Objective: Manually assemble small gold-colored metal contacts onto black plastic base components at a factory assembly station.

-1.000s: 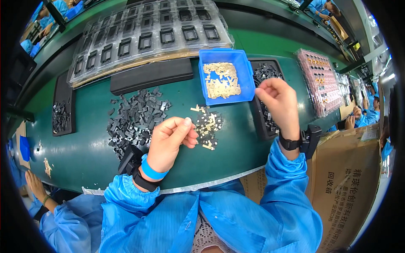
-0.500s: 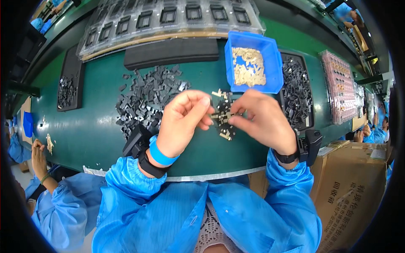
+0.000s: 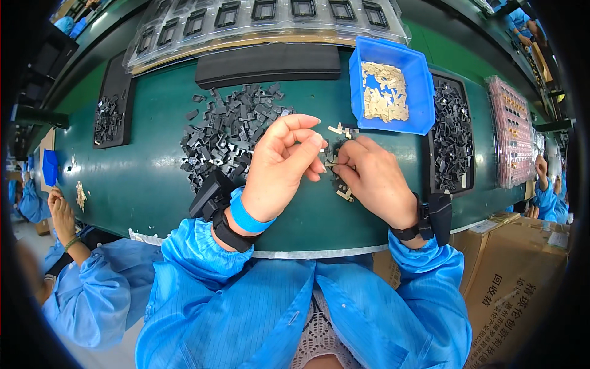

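My left hand (image 3: 286, 157) is raised over the table, thumb and fingers pinched together. A small dark piece seems to sit at its fingertips, mostly hidden. Just to its right, my right hand (image 3: 378, 175) pinches a small beige strip (image 3: 332, 164) low over the table. Around its fingertips lies a small pile of black and beige pieces (image 3: 345, 193), partly covered by the hand. A wide heap of small black plastic pieces (image 3: 230, 126) spreads to the left of my hands. Beyond my right hand stands a blue bin (image 3: 424, 114) with beige strips (image 3: 386, 101) inside.
Black trays of dark pieces stand at the right (image 3: 470, 166) and far left (image 3: 123, 92). A black foam block (image 3: 267, 64) and clear trays of black frames (image 3: 264, 31) lie at the back. Pink clear trays (image 3: 511, 132) stack at right. A co-worker's hand (image 3: 61, 215) rests at left.
My right hand has come down to the small pile, its fingers closed on a beige strip. My left hand keeps its pinch. The whole view has shifted slightly.
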`<state>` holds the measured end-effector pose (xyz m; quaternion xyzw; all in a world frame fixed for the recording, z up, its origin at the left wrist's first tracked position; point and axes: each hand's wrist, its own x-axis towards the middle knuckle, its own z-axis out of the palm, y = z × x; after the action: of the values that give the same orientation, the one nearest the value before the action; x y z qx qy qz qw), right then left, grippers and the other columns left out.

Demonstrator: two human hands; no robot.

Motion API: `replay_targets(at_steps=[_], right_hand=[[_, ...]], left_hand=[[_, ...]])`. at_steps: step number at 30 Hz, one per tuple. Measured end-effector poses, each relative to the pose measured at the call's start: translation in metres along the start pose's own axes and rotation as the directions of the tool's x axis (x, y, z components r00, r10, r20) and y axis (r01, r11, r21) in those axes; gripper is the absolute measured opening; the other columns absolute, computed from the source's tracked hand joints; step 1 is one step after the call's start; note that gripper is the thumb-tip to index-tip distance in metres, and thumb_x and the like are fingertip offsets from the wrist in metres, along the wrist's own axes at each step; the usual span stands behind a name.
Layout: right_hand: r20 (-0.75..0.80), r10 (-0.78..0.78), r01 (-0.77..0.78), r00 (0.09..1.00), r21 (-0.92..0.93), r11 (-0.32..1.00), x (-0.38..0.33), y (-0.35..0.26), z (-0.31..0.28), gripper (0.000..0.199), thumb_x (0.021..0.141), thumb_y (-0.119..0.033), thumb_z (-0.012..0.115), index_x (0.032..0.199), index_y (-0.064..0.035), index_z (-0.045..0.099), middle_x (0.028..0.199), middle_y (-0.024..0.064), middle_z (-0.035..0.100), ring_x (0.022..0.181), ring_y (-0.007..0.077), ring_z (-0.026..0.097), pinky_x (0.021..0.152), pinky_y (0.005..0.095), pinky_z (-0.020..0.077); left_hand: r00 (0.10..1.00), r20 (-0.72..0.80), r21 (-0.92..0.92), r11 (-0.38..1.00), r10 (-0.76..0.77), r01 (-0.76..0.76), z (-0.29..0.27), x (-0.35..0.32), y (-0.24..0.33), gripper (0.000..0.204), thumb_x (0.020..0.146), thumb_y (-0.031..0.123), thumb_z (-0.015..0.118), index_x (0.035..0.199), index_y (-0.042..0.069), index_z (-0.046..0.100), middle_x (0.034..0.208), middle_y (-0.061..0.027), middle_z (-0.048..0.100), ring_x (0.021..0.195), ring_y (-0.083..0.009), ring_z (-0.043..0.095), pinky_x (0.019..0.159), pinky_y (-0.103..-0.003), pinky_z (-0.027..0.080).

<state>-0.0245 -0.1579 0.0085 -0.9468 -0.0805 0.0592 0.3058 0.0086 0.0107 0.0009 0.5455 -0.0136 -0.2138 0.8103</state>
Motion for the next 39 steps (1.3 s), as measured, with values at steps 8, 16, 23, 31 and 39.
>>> replay_targets(at_steps=[8, 16, 23, 31, 39], right_hand=[[-0.084, -0.083, 0.091, 0.993, 0.095, 0.991, -0.006, -0.01, -0.029, 0.009, 0.074, -0.006, 0.062, 0.082, -0.007, 0.059, 0.075, 0.0098, 0.051, 0.071, 0.0282, 0.056, 0.06, 0.0376, 0.0443], [-0.212, -0.393, 0.425, 0.895, 0.134, 0.895, 0.009, -0.015, -0.04, 0.021, 0.067, -0.002, 0.068, 0.086, -0.0099, 0.065, 0.078, 0.0052, 0.048, 0.066, 0.0191, 0.054, 0.054, 0.0276, 0.0437], [-0.118, -0.06, 0.121, 0.991, 0.63, 0.767, 0.016, -0.014, -0.03, 0.011, 0.077, -0.006, 0.062, 0.084, 0.0013, 0.059, 0.074, 0.0048, 0.051, 0.058, 0.0086, 0.051, 0.051, 0.022, 0.0421], [0.008, -0.022, 0.011, 1.0, 0.66, 0.751, 0.015, -0.006, -0.018, 0.008, 0.079, -0.007, 0.06, 0.079, -0.0002, 0.055, 0.073, 0.0038, 0.049, 0.057, 0.0085, 0.051, 0.049, 0.0221, 0.041], [-0.399, -0.223, 0.348, 0.89, 0.276, 0.896, 0.011, -0.009, -0.005, 0.011, 0.069, 0.003, 0.065, 0.077, 0.0, 0.06, 0.077, 0.0059, 0.051, 0.057, 0.0104, 0.052, 0.048, 0.0222, 0.0424]], left_hand=[[0.983, 0.112, 0.15, 0.98, -0.148, 0.131, -0.002, 0.001, -0.002, 0.021, 0.091, 0.015, 0.05, 0.107, 0.002, 0.051, 0.083, -0.0052, 0.056, 0.057, -0.0074, 0.053, 0.045, -0.018, 0.042], [0.923, 0.291, -0.063, 0.957, -0.252, 0.282, -0.005, -0.005, 0.015, 0.019, 0.091, 0.019, 0.053, 0.091, 0.001, 0.056, 0.07, -0.0015, 0.055, 0.05, -0.0049, 0.048, 0.041, -0.017, 0.037], [0.997, 0.081, 0.082, 0.996, 0.018, -0.025, 0.0, -0.008, 0.009, 0.016, 0.09, 0.016, 0.053, 0.092, 0.001, 0.056, 0.069, 0.0002, 0.055, 0.051, -0.004, 0.049, 0.042, -0.017, 0.039], [0.989, 0.147, 0.233, 0.972, 0.003, -0.037, 0.0, -0.007, 0.008, 0.011, 0.087, 0.009, 0.055, 0.089, -0.001, 0.058, 0.07, -0.001, 0.056, 0.055, -0.0055, 0.055, 0.044, -0.019, 0.045], [0.977, 0.122, 0.431, 0.878, 0.172, -0.208, 0.002, -0.004, 0.001, 0.008, 0.084, 0.005, 0.056, 0.086, -0.003, 0.057, 0.074, -0.0048, 0.054, 0.055, -0.009, 0.058, 0.045, -0.02, 0.047]])
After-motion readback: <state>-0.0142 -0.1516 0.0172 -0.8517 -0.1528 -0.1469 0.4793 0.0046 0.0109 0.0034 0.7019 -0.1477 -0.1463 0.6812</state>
